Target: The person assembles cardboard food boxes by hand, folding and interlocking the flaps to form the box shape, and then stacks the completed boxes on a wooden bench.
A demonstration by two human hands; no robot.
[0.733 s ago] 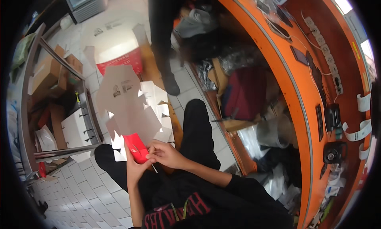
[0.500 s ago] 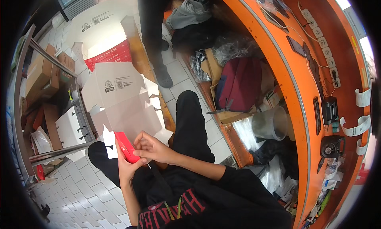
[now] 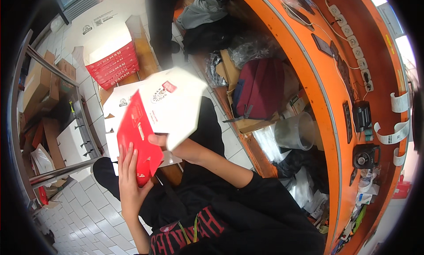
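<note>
A partly folded red and white cardboard box [image 3: 134, 133] is held over my lap, its white printed panel [image 3: 179, 102] tilted up and blurred by motion. My left hand [image 3: 128, 166] grips the lower left of the red side, fingers laid across it and thumb near the bottom corner. My right hand [image 3: 170, 145] holds the box where red meets white; its thumb shows on the red side and its other fingers are hidden. Behind the red side lies white printed cardboard [image 3: 115, 105]; I cannot tell whether it belongs to the same box.
A stack of red and white boxes [image 3: 114, 67] stands ahead on a wooden bench. On the right, an orange counter [image 3: 316, 96] shelters a maroon backpack [image 3: 260, 89] and a clear bucket [image 3: 295, 132]. A metal rack [image 3: 66, 173] is left; another person's leg [image 3: 160, 25] stands beyond.
The cardboard has been lifted and turned, so the red side and printed white panel now face up. My left hand has shifted its fingers onto the red side. The view moved slightly.
</note>
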